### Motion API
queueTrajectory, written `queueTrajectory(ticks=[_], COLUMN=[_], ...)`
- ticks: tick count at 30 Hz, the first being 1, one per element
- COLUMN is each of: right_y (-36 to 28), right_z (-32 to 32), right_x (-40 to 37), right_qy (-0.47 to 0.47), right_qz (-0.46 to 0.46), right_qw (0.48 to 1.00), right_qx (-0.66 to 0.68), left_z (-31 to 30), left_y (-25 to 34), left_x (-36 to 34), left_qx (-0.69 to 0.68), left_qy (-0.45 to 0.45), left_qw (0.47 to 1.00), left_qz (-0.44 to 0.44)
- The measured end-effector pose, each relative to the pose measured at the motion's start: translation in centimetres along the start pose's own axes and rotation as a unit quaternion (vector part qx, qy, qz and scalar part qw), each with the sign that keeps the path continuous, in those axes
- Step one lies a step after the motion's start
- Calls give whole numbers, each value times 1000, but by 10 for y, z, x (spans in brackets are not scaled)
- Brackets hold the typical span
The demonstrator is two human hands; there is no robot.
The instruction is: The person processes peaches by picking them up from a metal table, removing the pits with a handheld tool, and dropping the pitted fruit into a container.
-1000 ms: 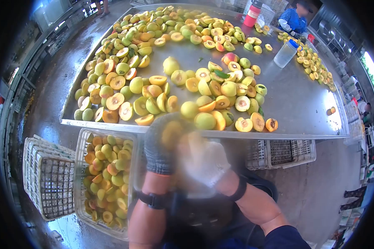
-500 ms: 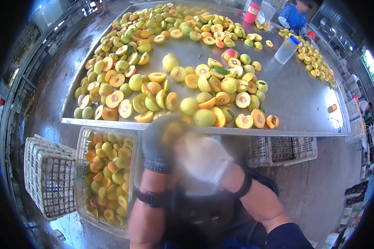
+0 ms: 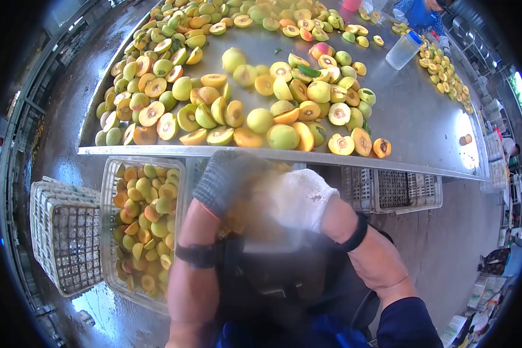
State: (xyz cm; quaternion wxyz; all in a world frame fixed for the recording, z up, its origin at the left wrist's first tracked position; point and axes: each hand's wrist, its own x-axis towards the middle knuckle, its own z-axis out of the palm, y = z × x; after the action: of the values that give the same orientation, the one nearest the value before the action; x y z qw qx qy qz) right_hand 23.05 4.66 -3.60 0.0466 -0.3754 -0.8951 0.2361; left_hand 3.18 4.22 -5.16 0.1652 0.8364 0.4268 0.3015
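Observation:
My left hand [image 3: 225, 181], in a dark grey knitted glove, is curled just below the near edge of the metal table. Facing it, my right hand [image 3: 305, 200] wears a white glove and is also curled inward. A yellowish blur fills the space between them, so fingertips and whatever they grip cannot be made out. On the table above lie halved and whole peaches [image 3: 283, 137], yellow-green with orange flesh, some showing the stone or its hollow. A plastic crate of peaches [image 3: 108, 232] stands below the edge, left of my left hand.
The metal table [image 3: 412, 139] has a raised rim. A blue-lidded plastic jar [image 3: 403, 51] stands on it; a person in blue [image 3: 419, 17] is at the far right. White crates stand at left [image 3: 69, 232] and under the table at right [image 3: 397, 191].
The view has tipped down slightly, so the table sits higher in it. Both forearms have swung a little outward at the elbows; my hands remain close together.

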Motion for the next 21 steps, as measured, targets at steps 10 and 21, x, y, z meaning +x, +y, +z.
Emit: queueTrajectory(ticks=[10,21], right_y=[15,9], right_z=[-2,15], right_x=[-6,-15], right_qy=[120,63], right_qz=[33,37], right_qw=[961,965], right_qx=[246,252], left_z=[22,28], left_y=[7,5], left_x=[14,9], left_qx=[-321,-138], left_qy=[150,134], left_qw=[922,977], left_qz=[-157,-97])
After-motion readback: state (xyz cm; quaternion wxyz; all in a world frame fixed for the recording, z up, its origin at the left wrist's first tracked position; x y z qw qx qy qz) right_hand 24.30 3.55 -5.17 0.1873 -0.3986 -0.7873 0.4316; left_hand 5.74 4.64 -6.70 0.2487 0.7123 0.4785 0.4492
